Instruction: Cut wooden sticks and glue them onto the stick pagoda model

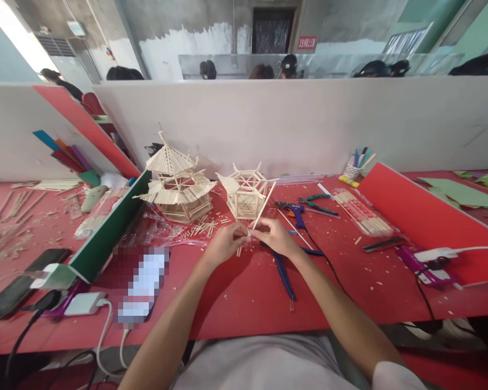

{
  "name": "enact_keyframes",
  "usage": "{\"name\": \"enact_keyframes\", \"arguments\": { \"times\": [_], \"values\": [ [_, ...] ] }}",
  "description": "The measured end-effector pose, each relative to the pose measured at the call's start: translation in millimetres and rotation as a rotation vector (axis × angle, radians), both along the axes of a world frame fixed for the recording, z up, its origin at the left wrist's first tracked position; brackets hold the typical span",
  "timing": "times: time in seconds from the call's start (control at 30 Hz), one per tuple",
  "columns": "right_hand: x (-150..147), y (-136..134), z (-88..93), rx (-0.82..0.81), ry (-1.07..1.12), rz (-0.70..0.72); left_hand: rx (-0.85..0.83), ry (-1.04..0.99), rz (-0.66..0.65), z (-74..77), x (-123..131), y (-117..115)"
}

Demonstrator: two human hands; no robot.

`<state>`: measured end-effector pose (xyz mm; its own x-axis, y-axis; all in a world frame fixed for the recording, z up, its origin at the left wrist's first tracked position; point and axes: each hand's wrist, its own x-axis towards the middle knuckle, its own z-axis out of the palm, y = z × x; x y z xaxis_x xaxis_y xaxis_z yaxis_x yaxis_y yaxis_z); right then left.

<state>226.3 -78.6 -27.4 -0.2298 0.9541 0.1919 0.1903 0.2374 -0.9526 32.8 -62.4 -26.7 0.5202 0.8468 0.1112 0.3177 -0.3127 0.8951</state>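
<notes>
My left hand (224, 242) and my right hand (273, 235) meet over the red table (244, 292), fingers pinched together. Between them they grip a thin wooden stick (263, 207) that slants up and to the right toward a small unroofed stick frame (246, 194). Left of that frame stands a finished stick pavilion (177, 184) with tiered roofs. Short stick offcuts (203, 225) lie scattered in front of the pavilion. Blue-handled pliers (284, 271) lie under my right wrist.
A blue glue gun (295, 211) and green-handled cutters (319, 203) lie behind my right hand, with a packet of sticks (361, 214) further right. A phone (140, 284), chargers and cables sit at the left. A grey partition (309, 124) backs the table; other people's heads show behind it.
</notes>
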Motion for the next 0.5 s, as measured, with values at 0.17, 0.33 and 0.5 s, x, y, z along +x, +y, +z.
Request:
{"name": "enact_keyframes", "arguments": {
  "times": [0.17,0.33,0.5],
  "values": [
    [0.0,0.7,0.2,-0.044,0.044,-0.013,-0.018,-0.045,-0.019,-1.8,-0.3,1.1],
    [9.6,7.6,-6.6,-0.054,0.129,-0.068,0.155,0.023,-0.092,2.5,-4.1,0.8],
    [13.1,9.9,-8.7,-0.125,0.256,-0.057,0.247,0.022,-0.095,5.5,-6.2,-0.4]
  ]
}}
